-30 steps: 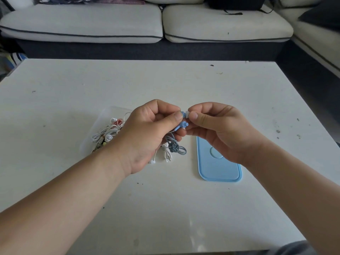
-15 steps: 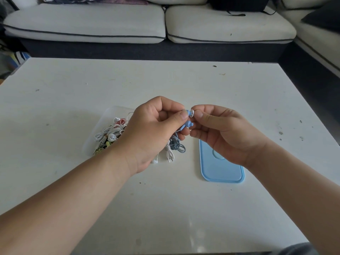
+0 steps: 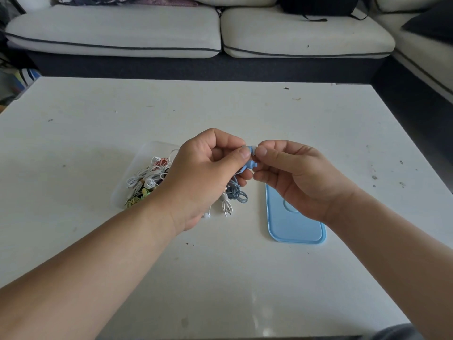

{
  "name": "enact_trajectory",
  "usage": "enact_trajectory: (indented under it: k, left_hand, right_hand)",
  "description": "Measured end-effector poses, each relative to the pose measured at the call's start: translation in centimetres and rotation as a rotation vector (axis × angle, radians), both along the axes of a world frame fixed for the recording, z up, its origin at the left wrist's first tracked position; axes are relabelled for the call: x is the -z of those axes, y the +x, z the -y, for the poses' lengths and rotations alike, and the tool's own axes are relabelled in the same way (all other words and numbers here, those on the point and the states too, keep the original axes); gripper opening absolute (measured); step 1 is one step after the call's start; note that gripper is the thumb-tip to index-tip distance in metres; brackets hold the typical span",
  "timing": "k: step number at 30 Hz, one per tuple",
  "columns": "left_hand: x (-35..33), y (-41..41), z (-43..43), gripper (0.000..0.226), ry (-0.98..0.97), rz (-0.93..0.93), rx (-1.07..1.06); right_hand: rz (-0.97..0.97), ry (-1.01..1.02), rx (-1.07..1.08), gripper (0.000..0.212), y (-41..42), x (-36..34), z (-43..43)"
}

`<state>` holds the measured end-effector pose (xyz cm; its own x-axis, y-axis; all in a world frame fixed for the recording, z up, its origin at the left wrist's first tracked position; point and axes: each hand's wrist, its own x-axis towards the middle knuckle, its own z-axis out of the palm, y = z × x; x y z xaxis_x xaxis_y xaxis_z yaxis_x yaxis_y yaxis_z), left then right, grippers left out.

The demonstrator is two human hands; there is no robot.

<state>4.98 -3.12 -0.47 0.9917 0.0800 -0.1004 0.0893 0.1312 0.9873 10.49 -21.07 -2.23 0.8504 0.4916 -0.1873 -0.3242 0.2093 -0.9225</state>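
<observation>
My left hand and my right hand meet above the middle of the white table. Both pinch a pair of light blue earbuds between thumb and fingers. The blue cable hangs down from my left hand in a loose bundle onto the table. A clear plastic box full of tangled white, red and green earphones lies under and left of my left hand. White earphones lie beside the blue bundle.
A light blue lid lies flat on the table under my right wrist. A pale sofa with dark piping runs behind the table's far edge and along the right side. Small dark specks dot the tabletop.
Both hands stay pinched on the blue earbuds and have shifted slightly; the fingers have turned the earbuds a little between them. The view has drifted a bit.
</observation>
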Motion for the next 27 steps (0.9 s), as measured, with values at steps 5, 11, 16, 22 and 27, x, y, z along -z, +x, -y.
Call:
enact_trajectory:
  k: [5, 11, 16, 22, 27]
  left_hand:
    - [0.1, 0.0, 0.0, 0.007, 0.001, 0.005, 0.004]
    - [0.2, 0.0, 0.1, 0.006, -0.003, 0.005, -0.017]
    - [0.4, -0.1, 0.3, 0.007, -0.019, -0.004, -0.064]
    - [0.5, 0.1, 0.3, 0.008, -0.005, 0.0, -0.092]
    - [0.5, 0.1, 0.5, 0.009, 0.002, 0.028, -0.126]
  right_hand:
    - [0.026, -0.012, -0.056, 0.017, -0.1, -0.1, -0.1]
    - [0.06, 0.004, -0.058, 0.017, -0.6, -0.3, -0.5]
    - [0.073, 0.028, 0.007, 0.013, -1.1, -0.1, -1.2]
    - [0.09, 0.034, 0.115, 0.014, -1.4, -0.1, -1.8]
    - [0.062, 0.046, 0.159, 0.013, -1.6, 0.0, -2.1]
